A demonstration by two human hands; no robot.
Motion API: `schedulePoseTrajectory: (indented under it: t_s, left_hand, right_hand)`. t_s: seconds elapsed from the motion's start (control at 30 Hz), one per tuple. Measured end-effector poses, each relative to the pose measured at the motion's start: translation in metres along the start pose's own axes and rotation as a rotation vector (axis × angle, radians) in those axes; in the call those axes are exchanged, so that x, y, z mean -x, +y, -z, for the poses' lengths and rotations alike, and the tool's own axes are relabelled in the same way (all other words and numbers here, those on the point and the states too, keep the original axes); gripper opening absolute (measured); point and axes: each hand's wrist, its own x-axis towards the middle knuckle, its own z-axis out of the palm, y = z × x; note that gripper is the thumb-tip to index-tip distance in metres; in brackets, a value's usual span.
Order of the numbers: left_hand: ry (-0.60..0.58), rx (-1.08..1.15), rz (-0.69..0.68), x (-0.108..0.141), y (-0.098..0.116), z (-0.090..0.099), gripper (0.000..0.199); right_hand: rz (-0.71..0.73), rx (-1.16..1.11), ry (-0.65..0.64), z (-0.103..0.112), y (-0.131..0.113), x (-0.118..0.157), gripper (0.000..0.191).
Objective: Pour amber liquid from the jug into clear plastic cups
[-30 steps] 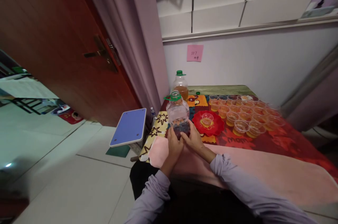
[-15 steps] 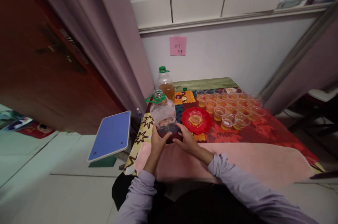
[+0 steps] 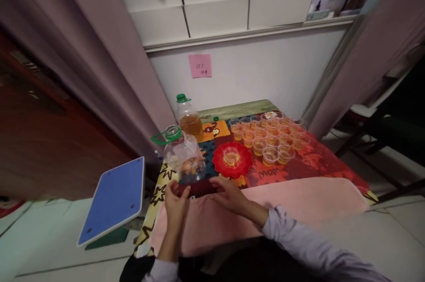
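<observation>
A large clear bottle [image 3: 186, 156] with an open mouth and a green handle ring stands upright on the patterned tablecloth. Just in front of its base is my left hand [image 3: 175, 195], fingers curved and apart, holding nothing. My right hand [image 3: 229, 193] is above the pink cloth [image 3: 292, 195], right of the bottle and apart from it, its fingers loosely spread. On a red scalloped plate [image 3: 244, 169] sits a clear cup [image 3: 230, 156] with a little yellowish liquid. Several cups [image 3: 270, 155] of amber liquid stand in rows to the right.
Behind the open bottle stands a capped bottle [image 3: 191, 123] of amber liquid. A green cap [image 3: 215, 118] lies near the table's back. A blue board [image 3: 114, 198] is left of the table. A pink note [image 3: 200, 66] hangs on the wall.
Both hands have come away from the bottle, which now stands on the table. The view has turned, shifting the table leftward in the picture.
</observation>
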Motion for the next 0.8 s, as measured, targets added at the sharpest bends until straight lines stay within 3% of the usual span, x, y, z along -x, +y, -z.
schedulePoseTrajectory:
  t_s: [0.03,0.1,0.13,0.2,0.3,0.37,0.43,0.5,0.6,0.7,0.8]
  left_hand:
    - [0.040,-0.023,-0.001,0.015,0.000,0.000,0.060]
    - [0.013,-0.050,-0.008,0.044,0.004,-0.002,0.046]
    - [-0.053,-0.064,-0.028,0.056,0.010,-0.005,0.039]
    - [-0.299,-0.156,-0.204,0.074,0.027,-0.015,0.032]
    - [-0.494,-0.227,-0.487,0.076,0.059,-0.038,0.024]
    - [-0.497,-0.251,-0.544,0.069,0.077,-0.058,0.017]
    - [-0.466,-0.284,-0.517,0.061,0.087,-0.078,0.013]
    - [-0.468,-0.280,-0.461,0.059,0.092,-0.095,0.023]
    - [-0.587,-0.277,-0.422,0.068,0.093,-0.105,0.024]
    - [-0.679,-0.298,-0.412,0.079,0.092,-0.096,0.021]
    - [-0.686,-0.330,-0.401,0.081,0.087,-0.078,0.019]
  right_hand:
    - [-0.015,0.007,0.030,0.009,0.000,0.009,0.046]
    - [-0.048,0.035,0.105,0.029,-0.001,0.026,0.029]
    - [-0.065,0.051,0.145,0.039,-0.001,0.033,0.026]
    - [-0.091,0.085,0.212,0.060,-0.005,0.044,0.025]
    - [-0.101,0.171,0.289,0.090,-0.016,0.046,0.029]
    - [-0.079,0.246,0.329,0.105,-0.023,0.038,0.029]
    - [-0.040,0.341,0.364,0.116,-0.027,0.020,0.028]
    - [-0.021,0.452,0.384,0.120,-0.026,-0.004,0.045]
    - [-0.114,0.599,0.334,0.115,-0.018,-0.040,0.076]
    - [-0.211,0.668,0.239,0.106,-0.009,-0.061,0.088]
    - [-0.240,0.716,0.203,0.101,-0.003,-0.068,0.080]
